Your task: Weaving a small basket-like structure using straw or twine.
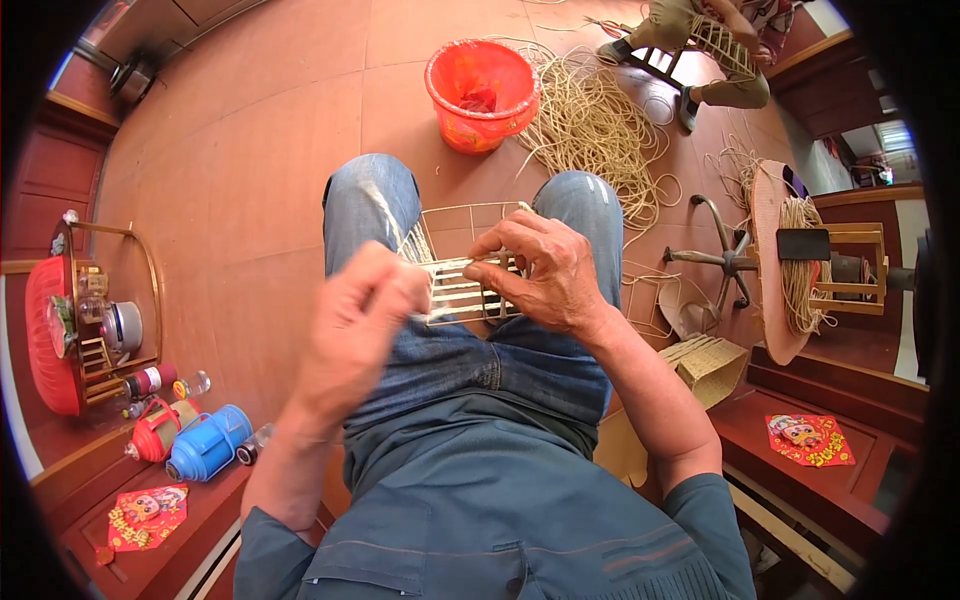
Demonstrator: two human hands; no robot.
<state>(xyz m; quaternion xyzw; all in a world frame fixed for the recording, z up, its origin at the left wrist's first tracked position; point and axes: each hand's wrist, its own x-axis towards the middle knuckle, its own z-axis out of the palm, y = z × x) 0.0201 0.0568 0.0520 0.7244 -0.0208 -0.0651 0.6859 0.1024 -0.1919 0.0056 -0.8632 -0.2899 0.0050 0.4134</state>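
Note:
A small wire frame (pixel 473 207), partly woven with pale cord (pixel 455 282), rests across my lap between my knees. Thumb and fingers of my right hand (pixel 548 268) are closed on its right side, by the woven rows. At its left edge is my left hand (pixel 362 325), smeared by motion, with its fingers curled in. What those fingers hold cannot be made out. Loose cord strands (pixel 383 208) lie over my left knee and run down to the frame's left side. My right hand hides part of the weave.
Ahead stands a red bucket (pixel 480 120) beside a large heap of cord (pixel 595 120). A person (pixel 715 50) sits at the far right. On the right are a wheeled chair base (pixel 722 255) and a woven basket (pixel 708 367); at left, blue (pixel 208 443) and red flasks (pixel 150 440).

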